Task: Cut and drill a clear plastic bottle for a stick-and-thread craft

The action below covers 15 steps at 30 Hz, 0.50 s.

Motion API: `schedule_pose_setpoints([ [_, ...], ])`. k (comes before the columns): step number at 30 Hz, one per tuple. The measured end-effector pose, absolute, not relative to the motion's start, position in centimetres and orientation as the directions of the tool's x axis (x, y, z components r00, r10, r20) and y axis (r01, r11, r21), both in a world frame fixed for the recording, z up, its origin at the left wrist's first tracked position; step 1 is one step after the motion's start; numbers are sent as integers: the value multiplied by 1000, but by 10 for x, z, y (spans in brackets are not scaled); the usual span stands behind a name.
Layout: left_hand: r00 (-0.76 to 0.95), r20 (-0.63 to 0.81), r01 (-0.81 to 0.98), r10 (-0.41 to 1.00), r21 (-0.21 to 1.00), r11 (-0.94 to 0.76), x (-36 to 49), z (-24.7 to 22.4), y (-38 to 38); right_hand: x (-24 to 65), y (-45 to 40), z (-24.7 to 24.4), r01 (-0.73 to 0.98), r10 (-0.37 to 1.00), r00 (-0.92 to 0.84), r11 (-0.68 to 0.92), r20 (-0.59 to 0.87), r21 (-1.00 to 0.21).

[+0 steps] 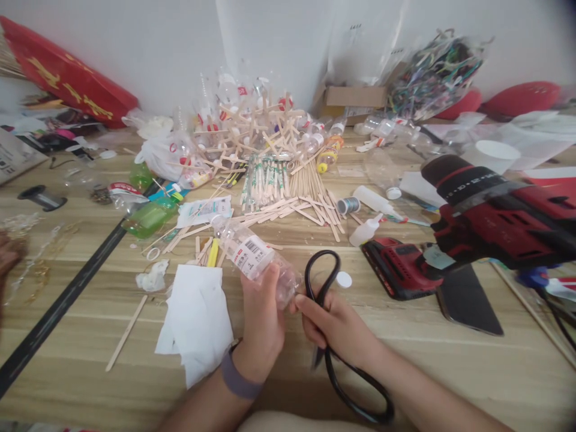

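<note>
A clear plastic bottle (pixel 254 257) with a white label lies tilted in my left hand (pixel 265 312), whose fingers wrap round its lower half. The bottle's neck points to the upper left. My right hand (pixel 335 324) is closed on black-handled scissors (pixel 360 384), with one loop above the hand and the other below it. The thumb and fingertips of that hand are pinched close to the bottle's base. The scissor blades are mostly hidden beneath the hand. A white cap (pixel 344 279) lies just right of the upper loop.
A red power drill (pixel 486 222) stands at the right beside a dark phone (pixel 470 300). Wooden sticks (pixel 310 180) and bottles fill the back. White paper (pixel 198 324) lies left of my hands. Another person's hand (pixel 9 252) shows at the left edge.
</note>
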<state>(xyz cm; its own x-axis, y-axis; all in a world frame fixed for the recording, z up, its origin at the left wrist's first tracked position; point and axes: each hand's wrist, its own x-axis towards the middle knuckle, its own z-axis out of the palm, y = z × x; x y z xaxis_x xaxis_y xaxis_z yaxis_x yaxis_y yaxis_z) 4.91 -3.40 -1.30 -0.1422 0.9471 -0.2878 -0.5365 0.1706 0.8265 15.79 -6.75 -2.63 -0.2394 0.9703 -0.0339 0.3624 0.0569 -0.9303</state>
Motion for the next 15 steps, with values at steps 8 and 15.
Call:
schedule_pose_setpoints([
  [8, -162, -319, -561, 934, 808, 178, 49, -13, -31, 163, -64, -20, 471, 975, -204, 175, 86, -865],
  [15, -152, -304, -519, 941, 834, 185, 48, -14, -34, 150, -69, -24, 169, 951, -247, -147, -186, -975],
])
